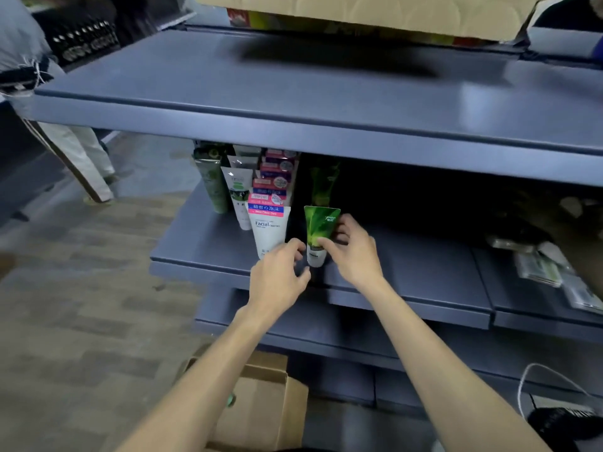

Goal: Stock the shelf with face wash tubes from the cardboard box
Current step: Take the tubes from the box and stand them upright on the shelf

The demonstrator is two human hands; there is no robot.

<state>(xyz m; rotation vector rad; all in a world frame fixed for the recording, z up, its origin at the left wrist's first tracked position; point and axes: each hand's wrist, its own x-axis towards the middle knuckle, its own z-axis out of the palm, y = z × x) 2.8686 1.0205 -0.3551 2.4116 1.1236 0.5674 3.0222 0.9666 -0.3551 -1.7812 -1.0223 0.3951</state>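
Right hand (pixel 354 252), upright green tube (pixel 319 231)

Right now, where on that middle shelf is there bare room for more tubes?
Bare shelf runs right of the green tube held by the right hand, up to the packets. Left of it is crowded: the white tube, rows behind, and the left hand.

Cardboard box (pixel 261 402) half behind forearms; top blurred

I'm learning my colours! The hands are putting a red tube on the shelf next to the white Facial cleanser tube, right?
Not quite. The tube is green, not red; the head view shows it. The rest holds: the right hand grips it, the left hand is by its cap, and it stands beside the white Facial cleanser tube on the shelf.
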